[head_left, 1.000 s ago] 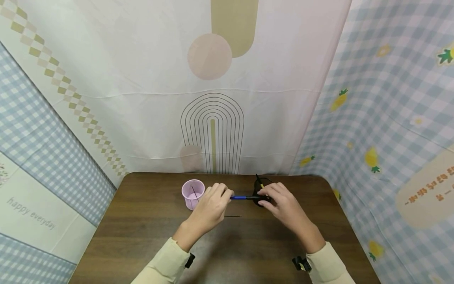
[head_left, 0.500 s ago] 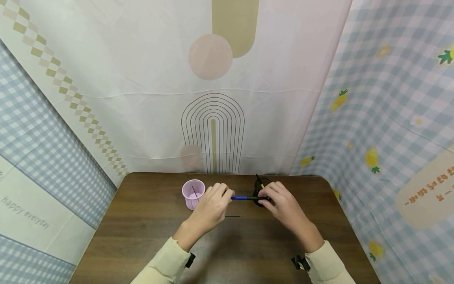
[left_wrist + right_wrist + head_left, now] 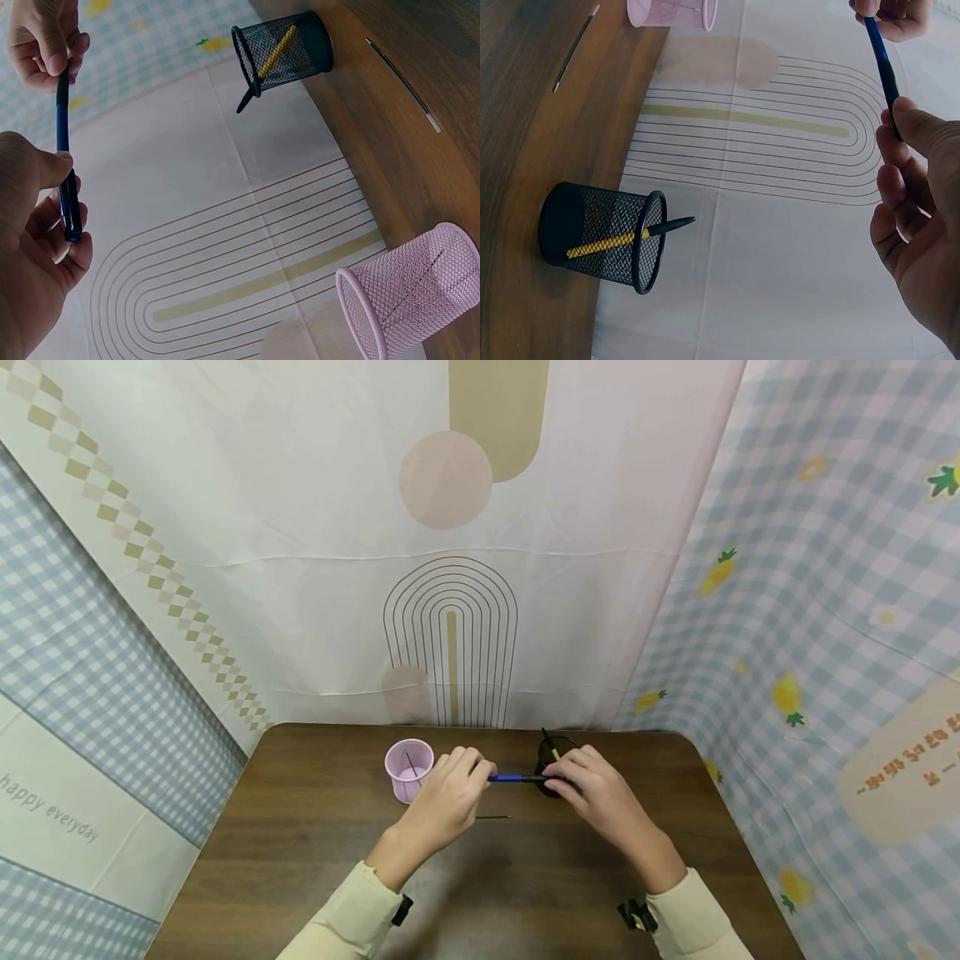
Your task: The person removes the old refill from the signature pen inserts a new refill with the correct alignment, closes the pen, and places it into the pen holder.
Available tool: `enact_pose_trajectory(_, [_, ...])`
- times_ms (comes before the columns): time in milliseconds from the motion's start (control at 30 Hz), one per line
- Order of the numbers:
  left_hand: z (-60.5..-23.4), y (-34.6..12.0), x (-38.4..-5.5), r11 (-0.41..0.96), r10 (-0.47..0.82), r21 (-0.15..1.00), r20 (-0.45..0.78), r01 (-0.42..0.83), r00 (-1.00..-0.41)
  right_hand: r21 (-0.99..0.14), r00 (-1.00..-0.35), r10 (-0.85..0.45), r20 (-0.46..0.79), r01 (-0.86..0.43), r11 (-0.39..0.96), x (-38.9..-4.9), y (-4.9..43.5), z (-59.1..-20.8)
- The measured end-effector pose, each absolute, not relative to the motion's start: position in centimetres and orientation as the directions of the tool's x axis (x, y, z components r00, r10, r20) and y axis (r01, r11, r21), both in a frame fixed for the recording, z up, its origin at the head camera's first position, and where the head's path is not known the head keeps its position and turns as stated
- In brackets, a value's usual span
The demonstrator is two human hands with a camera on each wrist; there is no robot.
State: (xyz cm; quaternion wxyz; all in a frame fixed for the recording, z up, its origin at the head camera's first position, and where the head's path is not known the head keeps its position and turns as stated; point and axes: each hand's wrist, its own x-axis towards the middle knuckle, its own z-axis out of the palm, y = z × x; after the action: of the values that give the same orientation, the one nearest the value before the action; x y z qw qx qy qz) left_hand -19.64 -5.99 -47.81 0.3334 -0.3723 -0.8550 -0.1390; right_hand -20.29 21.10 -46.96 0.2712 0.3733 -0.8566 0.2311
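A blue pen (image 3: pixel 510 777) with a black end is held level above the table between both hands. My left hand (image 3: pixel 448 789) grips its blue end, with the thumb on the barrel in the left wrist view (image 3: pixel 64 161). My right hand (image 3: pixel 596 789) pinches the black end between thumb and fingers. Below the pen, a thin pen refill (image 3: pixel 403 86) lies on the table. To the left stands a pink mesh pen holder (image 3: pixel 408 777) with a thin dark stick inside. Behind my right hand is a black mesh pen holder (image 3: pixel 604 234) with a yellow and black pen (image 3: pixel 622 241) leaning in it.
The brown wooden table (image 3: pixel 300 860) ends at a wall hung with a printed white cloth (image 3: pixel 315 610). A blue checked cloth (image 3: pixel 750 693) hangs along the right side, and another hangs at the left.
My right fingers have shifted slightly on the black end of the pen. The left hand, the pen holders and the refill stay where they were.
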Motion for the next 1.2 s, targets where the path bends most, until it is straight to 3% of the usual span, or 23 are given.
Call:
enact_pose_trajectory(600, [-48.17, -6.27, -19.78, 0.639, 0.515, 0.12, 0.667, 0.76, -0.539, -0.252, -0.635, -0.497, 0.591, -0.731, 0.634, -19.97, 21.13, -46.89])
enact_pose_trajectory(900, [-48.11, -6.41, -19.8, 0.565, 0.49, 0.262, 0.656, 0.782, -0.574, -0.246, -0.621, -0.501, 0.603, -0.742, 0.624, -19.96, 21.31, -46.61])
enact_pose_trajectory(1200, [-48.17, -6.48, -19.83, 0.515, 0.479, 0.327, 0.657, 0.792, -0.583, -0.205, -0.582, -0.499, 0.643, -0.757, 0.62, -20.03, 21.25, -46.52])
